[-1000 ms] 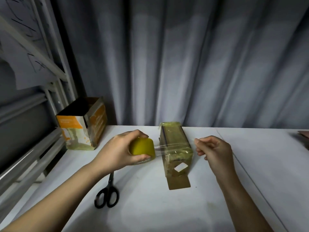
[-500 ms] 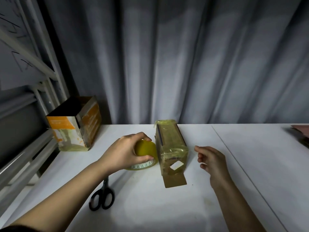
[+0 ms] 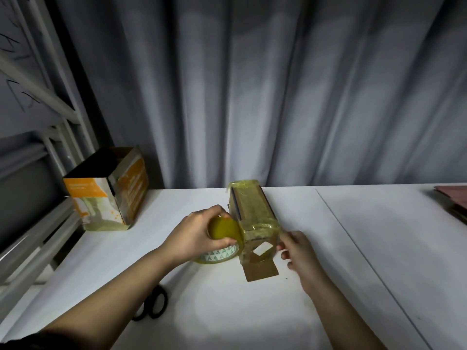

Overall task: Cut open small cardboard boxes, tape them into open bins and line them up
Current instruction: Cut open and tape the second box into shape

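A white table [image 3: 353,261] fills the bottom of the picture. On it sit an orange box [image 3: 108,195] at the left, a taped box [image 3: 255,223] in the middle, black scissors [image 3: 154,305] lower left.

bare table [image 3: 366,248] right — scissors [image 3: 151,305] near-left

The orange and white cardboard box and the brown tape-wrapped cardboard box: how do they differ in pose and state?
The orange and white cardboard box stands upright, untouched, its open top up; the brown tape-wrapped cardboard box lies on its side between both hands, one flap flat on the table. Both carry yellowish tape.
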